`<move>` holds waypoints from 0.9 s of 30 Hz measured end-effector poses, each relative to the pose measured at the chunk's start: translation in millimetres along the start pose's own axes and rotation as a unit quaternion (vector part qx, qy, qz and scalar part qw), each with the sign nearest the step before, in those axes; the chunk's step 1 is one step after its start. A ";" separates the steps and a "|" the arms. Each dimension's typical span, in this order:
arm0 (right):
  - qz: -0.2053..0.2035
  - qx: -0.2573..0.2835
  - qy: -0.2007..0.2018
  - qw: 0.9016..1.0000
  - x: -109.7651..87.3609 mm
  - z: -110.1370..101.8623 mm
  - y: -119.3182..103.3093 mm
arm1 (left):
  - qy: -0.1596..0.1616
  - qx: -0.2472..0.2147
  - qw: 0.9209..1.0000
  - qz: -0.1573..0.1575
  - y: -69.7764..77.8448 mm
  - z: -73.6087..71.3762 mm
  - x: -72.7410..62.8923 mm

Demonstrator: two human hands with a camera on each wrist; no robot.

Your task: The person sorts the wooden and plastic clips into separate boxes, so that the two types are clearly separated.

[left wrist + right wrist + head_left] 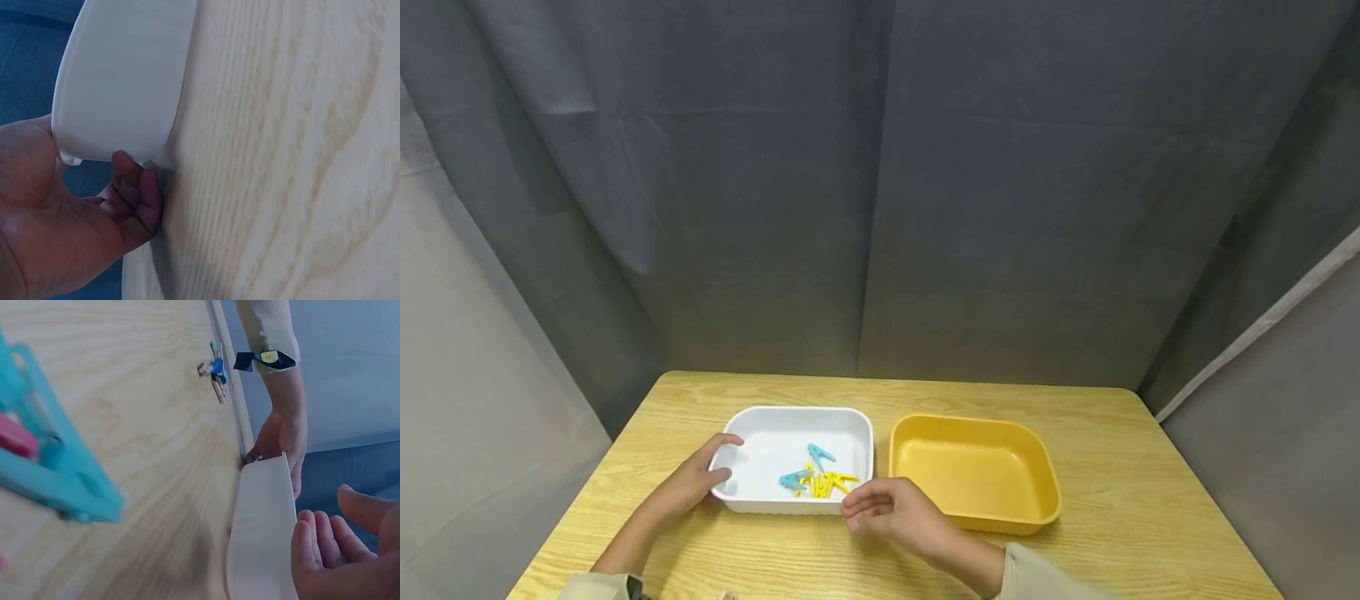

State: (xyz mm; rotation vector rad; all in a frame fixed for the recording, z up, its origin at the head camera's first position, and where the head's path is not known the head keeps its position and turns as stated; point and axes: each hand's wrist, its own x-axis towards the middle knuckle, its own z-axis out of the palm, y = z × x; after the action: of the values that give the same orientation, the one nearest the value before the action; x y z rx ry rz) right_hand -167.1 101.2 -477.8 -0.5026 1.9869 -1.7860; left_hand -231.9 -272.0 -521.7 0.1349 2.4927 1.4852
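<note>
A white plastic tub (767, 506) stands on the table, with light-blue clothespins (793, 481) and several yellow clothespins (841, 478) toward its right front. My left hand (688, 483) grips the tub's left end, thumb and index finger over the rim. In the left wrist view, other fingers (150, 194) curl against the end wall from outside. My right hand (898, 512) hovers by the tub's right front corner, fingers loosely bent; I see nothing held in it. In the right wrist view its palm (350, 575) is beside the tub wall (262, 531).
A yellow tub (977, 475) stands right of the white one. Large and blurred in the right wrist view is a teal clothespin (69, 481) with pink pieces by it. A small cluster of clothespins (215, 370) lies near the table's edge. Grey curtains (880, 208) surround the table.
</note>
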 end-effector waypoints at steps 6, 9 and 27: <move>0.005 0.025 -0.005 1.000 -16.3 -6.2 7.6 | -0.003 0.004 1.000 0.010 1.0 0.2 -0.2; 0.007 0.027 -0.009 1.000 -24.2 -11.1 13.3 | -0.005 -0.003 1.000 0.006 0.4 0.0 0.7; 0.054 0.036 -0.041 0.997 -64.7 -29.7 34.7 | 0.002 -0.006 1.000 -0.009 -1.0 0.9 1.3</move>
State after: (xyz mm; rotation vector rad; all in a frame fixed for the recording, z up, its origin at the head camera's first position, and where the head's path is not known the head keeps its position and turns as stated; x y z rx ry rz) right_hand -127.8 164.1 -505.3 -0.4294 1.8508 -1.7358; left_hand -232.9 -271.4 -523.2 0.1076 2.4810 1.4963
